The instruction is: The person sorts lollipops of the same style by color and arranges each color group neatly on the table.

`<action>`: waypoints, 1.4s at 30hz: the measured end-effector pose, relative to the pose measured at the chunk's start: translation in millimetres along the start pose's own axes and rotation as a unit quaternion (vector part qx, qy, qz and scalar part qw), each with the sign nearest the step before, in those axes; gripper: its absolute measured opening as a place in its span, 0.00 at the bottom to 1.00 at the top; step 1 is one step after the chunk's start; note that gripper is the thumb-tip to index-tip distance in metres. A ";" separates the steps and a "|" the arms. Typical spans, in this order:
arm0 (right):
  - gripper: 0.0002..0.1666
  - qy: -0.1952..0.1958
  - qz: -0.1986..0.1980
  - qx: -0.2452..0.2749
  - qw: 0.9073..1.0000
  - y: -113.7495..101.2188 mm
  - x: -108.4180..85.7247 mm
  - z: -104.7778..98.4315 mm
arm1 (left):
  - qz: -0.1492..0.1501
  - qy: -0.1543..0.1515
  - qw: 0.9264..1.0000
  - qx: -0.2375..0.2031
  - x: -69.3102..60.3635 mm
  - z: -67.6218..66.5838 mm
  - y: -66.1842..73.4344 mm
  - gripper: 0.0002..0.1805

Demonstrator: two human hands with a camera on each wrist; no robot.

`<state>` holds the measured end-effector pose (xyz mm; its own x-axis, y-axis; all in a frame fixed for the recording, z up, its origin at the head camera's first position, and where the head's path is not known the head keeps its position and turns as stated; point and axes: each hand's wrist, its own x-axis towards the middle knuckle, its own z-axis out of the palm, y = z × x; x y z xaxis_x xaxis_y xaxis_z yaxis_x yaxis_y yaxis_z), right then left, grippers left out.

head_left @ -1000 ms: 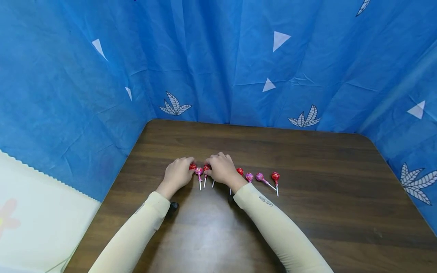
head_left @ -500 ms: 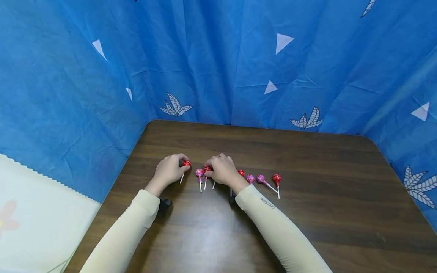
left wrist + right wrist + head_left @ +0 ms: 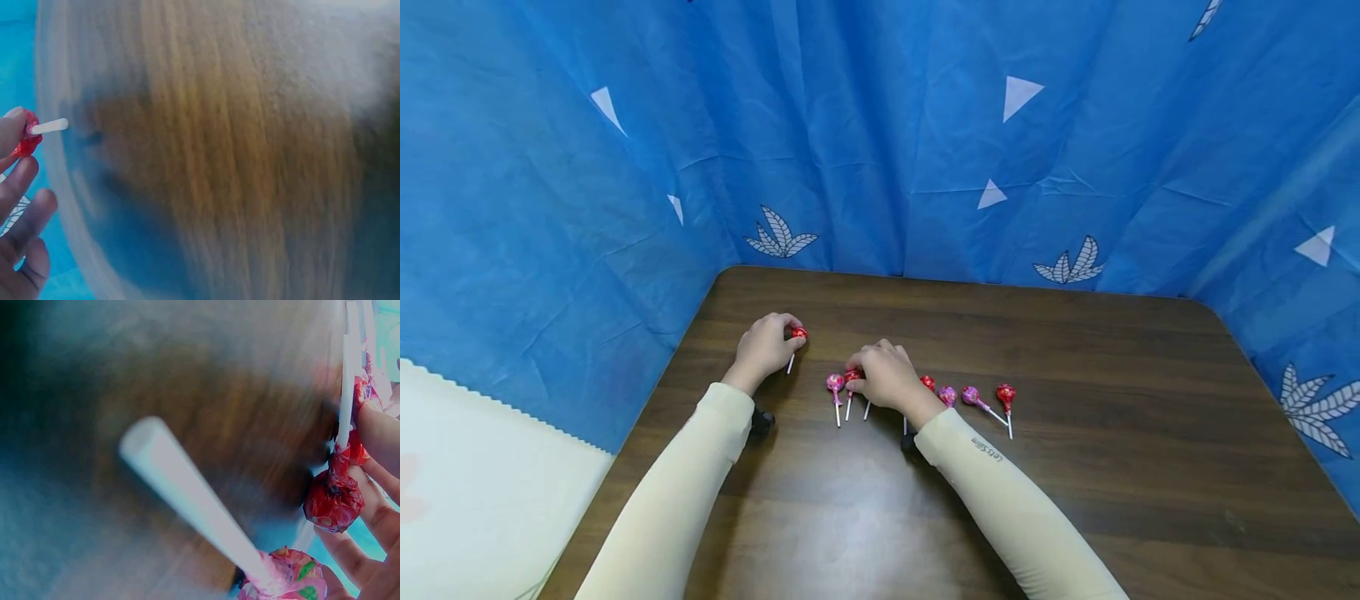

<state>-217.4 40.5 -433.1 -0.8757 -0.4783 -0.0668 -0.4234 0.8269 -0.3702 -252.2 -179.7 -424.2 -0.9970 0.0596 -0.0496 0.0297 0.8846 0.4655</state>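
Note:
My left hand [image 3: 764, 346] pinches a red lollipop [image 3: 799, 332] by its wrapped head, its stick pointing down; in the left wrist view the red lollipop [image 3: 27, 134] sits between thumb and fingers [image 3: 19, 181]. My right hand [image 3: 887, 377] curls its thumb and fingers round another red lollipop [image 3: 852, 376] in the row. Just left of that one lies a pink lollipop [image 3: 835, 382]. Under the right hand a further stick [image 3: 867, 410] shows, its head hidden. In the right wrist view a red lollipop [image 3: 334, 501] is beside the fingers [image 3: 375, 506], with a pink one [image 3: 284, 575] nearer the camera.
Right of the right hand lie a partly covered red lollipop [image 3: 927, 382], two pink ones [image 3: 947, 395] [image 3: 972, 395] and a red one [image 3: 1005, 393]. The brown wooden table [image 3: 1112, 375] is bordered by a blue curtain [image 3: 865, 125] behind and a white cloth [image 3: 490, 483] at left.
My left hand has moved left and toward the back of the table with the red lollipop, away from the pink one. My right hand has stayed nearly in place.

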 end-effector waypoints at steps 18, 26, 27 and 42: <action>0.18 0.007 -0.002 -0.010 1.000 0.6 -1.1 3.1 | 0.001 0.036 0.999 0.027 5.6 17.1 -4.0 0.17; 0.18 0.006 -0.001 -0.010 1.000 0.6 -2.4 3.0 | 0.002 0.038 0.999 0.029 5.8 16.8 -3.6 0.16; 0.18 0.006 -0.001 -0.010 1.000 0.9 -2.7 2.7 | 0.003 0.037 0.999 0.030 5.8 16.7 -2.9 0.16; 0.14 0.050 0.014 -0.042 0.998 4.7 27.9 -30.9 | 0.003 0.032 0.999 0.036 6.9 17.0 -3.5 0.17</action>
<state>-250.9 40.2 -408.1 -0.9040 -0.4271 0.0181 -0.4135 0.8630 -0.2901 -258.0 -174.5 -441.2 -0.9993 0.0374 0.0097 0.0382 0.9155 0.4005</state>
